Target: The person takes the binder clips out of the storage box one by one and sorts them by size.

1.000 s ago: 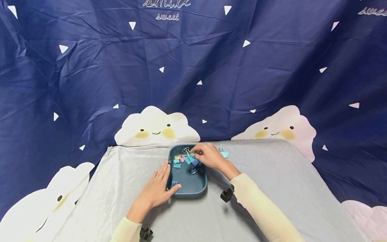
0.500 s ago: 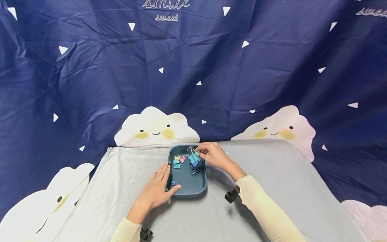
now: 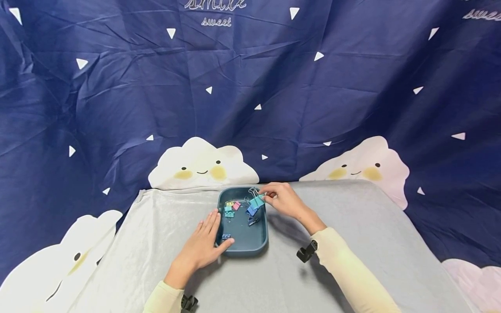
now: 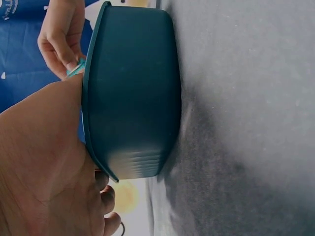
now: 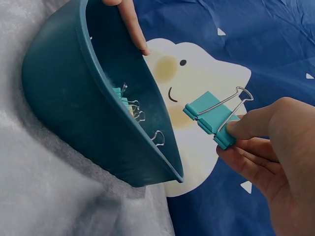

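Thumb and fingers of my right hand (image 3: 283, 201) pinch a large teal binder clip (image 5: 212, 117) by one end, its wire handles sticking up. In the head view the clip overlaps the right rim of a dark teal bin (image 3: 246, 252); the right wrist view has it held up beyond that rim. My left hand (image 3: 200, 244) rests on the bin's left rim, fingers straight along it. Inside lie small teal clips (image 3: 229, 212), a pink clip (image 3: 236, 205), a blue clip (image 3: 251, 211), a dark blue clip (image 3: 253, 221) and small blue clips (image 3: 226, 237) near my left thumb.
The bin stands on a grey cloth (image 3: 336, 217) covering the table. Behind the table's back edge hangs a dark blue curtain (image 3: 235, 113) with white clouds and triangles. Black wrist cameras sit below both forearms.
My right hand has moved right with the teal binder clip, from over the bin's inside to its right rim. It now hides the teal clip seen on the cloth earlier. The left hand stays put.
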`<state>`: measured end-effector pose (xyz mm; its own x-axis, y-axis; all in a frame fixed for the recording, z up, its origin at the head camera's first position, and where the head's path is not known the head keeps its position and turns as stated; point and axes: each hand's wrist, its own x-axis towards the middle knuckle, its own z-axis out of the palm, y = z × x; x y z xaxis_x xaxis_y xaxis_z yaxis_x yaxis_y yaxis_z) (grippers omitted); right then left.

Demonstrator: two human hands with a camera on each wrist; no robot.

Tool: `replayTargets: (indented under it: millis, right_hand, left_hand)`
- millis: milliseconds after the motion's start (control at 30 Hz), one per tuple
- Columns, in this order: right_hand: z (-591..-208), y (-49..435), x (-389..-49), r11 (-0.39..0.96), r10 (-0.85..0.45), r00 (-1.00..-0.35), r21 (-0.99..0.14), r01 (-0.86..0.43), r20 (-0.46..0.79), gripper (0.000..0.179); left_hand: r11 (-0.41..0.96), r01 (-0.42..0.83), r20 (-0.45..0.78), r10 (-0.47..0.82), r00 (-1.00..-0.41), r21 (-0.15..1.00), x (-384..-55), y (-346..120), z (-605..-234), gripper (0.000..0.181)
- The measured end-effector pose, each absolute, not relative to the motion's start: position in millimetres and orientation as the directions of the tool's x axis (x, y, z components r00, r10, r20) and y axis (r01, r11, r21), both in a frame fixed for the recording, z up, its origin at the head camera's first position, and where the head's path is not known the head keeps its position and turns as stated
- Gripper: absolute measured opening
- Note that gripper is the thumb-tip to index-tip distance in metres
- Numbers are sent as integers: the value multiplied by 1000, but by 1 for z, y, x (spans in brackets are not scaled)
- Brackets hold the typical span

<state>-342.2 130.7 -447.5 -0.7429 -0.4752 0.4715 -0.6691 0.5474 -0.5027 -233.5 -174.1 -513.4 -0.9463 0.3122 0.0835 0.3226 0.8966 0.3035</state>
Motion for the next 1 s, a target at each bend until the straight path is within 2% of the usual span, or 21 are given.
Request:
replayTargets:
  millis: [533, 1000]
  right_hand:
    - [-444, 158, -339, 549, -443, -753, -516, -657, 487, 23]
    - [-447, 187, -339, 600, -371, -808, -546, -585, 458, 21]
  left_hand:
    - [898, 322, 73, 315, -946, 300, -234, -174, -513, 102]
    - [899, 318, 68, 312, -948, 303, -232, -174, -509, 102]
